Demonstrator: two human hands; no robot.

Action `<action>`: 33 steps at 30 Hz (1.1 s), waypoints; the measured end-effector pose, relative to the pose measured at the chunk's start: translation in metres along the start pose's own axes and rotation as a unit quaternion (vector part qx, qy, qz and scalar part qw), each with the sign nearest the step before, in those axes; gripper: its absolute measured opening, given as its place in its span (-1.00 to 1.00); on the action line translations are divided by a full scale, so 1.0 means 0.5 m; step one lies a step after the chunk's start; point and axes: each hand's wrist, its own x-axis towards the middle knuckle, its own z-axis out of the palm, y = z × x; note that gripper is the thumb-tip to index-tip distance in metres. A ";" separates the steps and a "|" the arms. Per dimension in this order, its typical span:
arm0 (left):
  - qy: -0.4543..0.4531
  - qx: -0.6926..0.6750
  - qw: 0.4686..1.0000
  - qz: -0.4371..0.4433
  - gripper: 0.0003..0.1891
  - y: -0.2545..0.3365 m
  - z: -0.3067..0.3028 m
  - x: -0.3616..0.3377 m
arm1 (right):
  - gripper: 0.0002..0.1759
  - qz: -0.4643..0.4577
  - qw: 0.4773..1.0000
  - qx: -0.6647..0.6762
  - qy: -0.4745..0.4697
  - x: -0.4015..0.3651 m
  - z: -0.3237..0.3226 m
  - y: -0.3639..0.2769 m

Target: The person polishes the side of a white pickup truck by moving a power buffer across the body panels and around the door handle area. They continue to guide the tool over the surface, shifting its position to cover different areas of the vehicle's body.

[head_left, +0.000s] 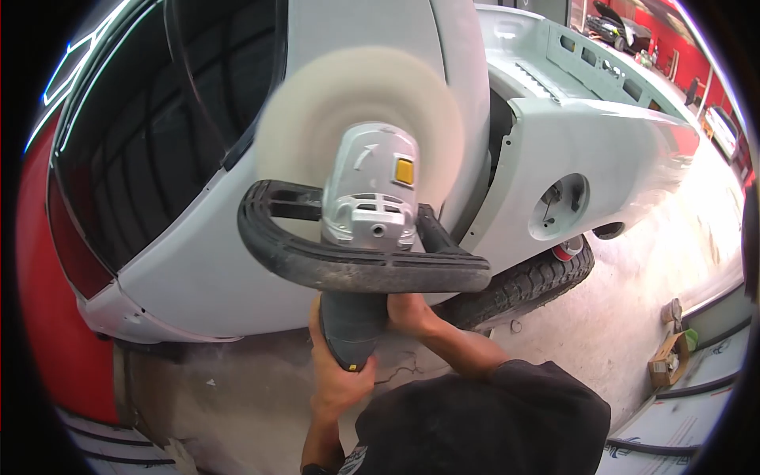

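A rotary polisher (372, 190) with a silver head, a yellow button and a black loop handle (356, 267) is in front of me. Its pale round pad (297, 111) looks blurred and lies over the light-coloured body panel (356, 28) of a vehicle. Wrapped round the polisher's black body from the left is my left hand (339, 378). My right hand (409, 311) is at the right side of that body, just under the loop handle, which partly hides it; its fingers are out of sight.
Dark window glass (190, 103) is on the left. The pickup bed side (602, 150) with a round opening and a tyre (526, 289) are on the right. A cardboard box (669, 360) stands on the floor at the far right. A cable lies below the vehicle.
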 end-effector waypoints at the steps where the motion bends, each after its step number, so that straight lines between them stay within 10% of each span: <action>1: 0.017 0.009 1.000 -0.006 0.10 -0.005 -0.009 -0.005 | -0.56 -0.024 0.999 -0.034 -0.014 0.007 0.020 -0.011; 9: 0.117 0.045 0.991 -0.039 0.02 -0.058 -0.040 -0.048 | -0.65 -0.070 0.958 -0.185 -0.206 0.040 0.108 0.161; 15: 0.032 0.058 0.998 -0.019 0.08 -0.024 -0.004 -0.020 | -0.37 0.049 0.985 0.000 -0.166 -0.028 -0.131 0.223; 20: -0.030 0.055 0.998 0.008 0.12 0.012 0.031 0.023 | -0.28 0.152 0.945 0.283 0.068 -0.035 -0.086 0.074; 33: 0.058 0.048 0.997 0.019 0.05 -0.065 -0.039 -0.008 | -0.38 -0.025 0.976 -0.166 -0.141 0.032 0.069 0.175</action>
